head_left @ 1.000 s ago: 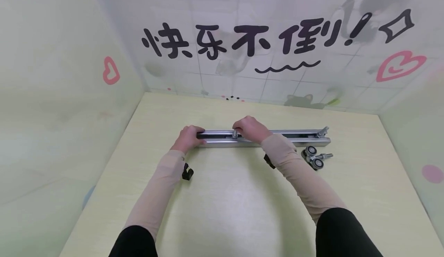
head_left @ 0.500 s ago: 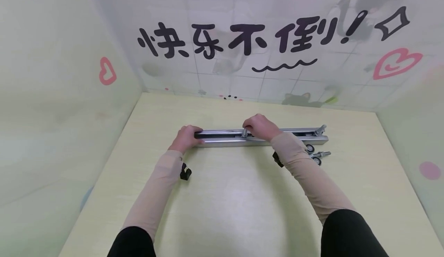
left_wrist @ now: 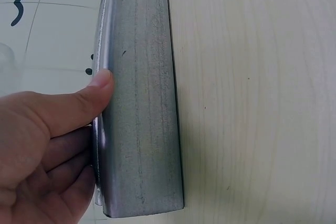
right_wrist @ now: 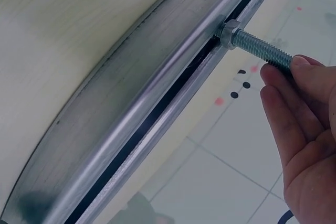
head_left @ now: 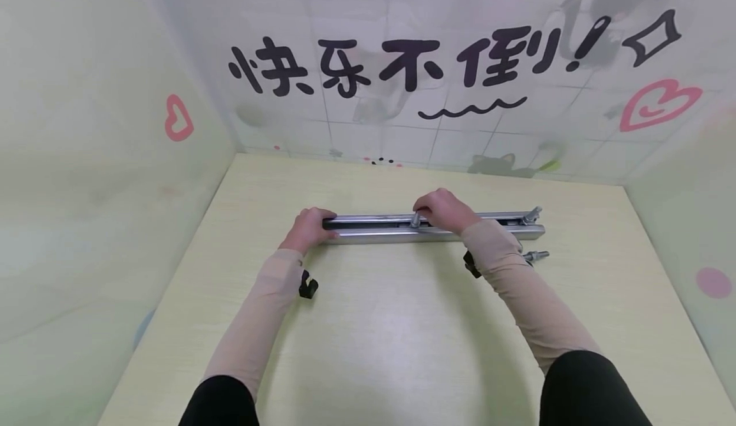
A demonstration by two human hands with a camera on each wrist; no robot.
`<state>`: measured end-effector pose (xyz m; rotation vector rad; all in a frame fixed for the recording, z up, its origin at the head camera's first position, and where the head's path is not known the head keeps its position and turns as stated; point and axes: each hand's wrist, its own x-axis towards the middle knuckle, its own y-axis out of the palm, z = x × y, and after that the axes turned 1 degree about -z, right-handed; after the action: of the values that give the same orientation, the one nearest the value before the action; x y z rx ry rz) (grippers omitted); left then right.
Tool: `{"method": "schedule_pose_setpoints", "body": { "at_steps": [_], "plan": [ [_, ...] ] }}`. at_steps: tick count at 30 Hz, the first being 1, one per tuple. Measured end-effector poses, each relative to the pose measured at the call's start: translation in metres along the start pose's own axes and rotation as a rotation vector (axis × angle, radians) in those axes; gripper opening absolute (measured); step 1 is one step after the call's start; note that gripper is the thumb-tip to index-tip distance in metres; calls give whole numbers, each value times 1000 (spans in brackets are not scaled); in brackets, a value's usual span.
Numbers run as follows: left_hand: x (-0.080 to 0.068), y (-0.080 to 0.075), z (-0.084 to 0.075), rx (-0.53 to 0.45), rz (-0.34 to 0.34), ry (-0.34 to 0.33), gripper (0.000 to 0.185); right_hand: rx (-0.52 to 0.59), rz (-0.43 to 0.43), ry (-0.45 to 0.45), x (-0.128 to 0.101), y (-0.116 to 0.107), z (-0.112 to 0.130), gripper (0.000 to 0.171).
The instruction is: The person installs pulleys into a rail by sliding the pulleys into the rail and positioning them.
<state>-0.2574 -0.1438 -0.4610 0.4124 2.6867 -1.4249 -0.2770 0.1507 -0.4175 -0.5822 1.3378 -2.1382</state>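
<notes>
A long silver metal rail lies crosswise on the pale wooden table. My left hand grips the rail's left end, thumb on its side. My right hand pinches a threaded bolt that sticks up out of the rail's slot near the middle, a nut at its base. A second bolt stands in the slot at the rail's right end.
A loose roller part with a bolt lies on the table just in front of the rail's right end, partly hidden by my right forearm. Walls with black lettering and pink hearts close in the table at the back and both sides.
My right hand has slid the bolt along the slot to the right. The left hand stays on the rail's left end. My forearm now covers most of the loose roller.
</notes>
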Motion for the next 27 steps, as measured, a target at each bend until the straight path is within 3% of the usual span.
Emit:
{"method": "schedule_pose_setpoints", "body": {
  "at_steps": [27],
  "plan": [
    [-2,-1,-2,-4,12,-7,52,15,6,88,-22,-12,-19,15]
  ]
}}
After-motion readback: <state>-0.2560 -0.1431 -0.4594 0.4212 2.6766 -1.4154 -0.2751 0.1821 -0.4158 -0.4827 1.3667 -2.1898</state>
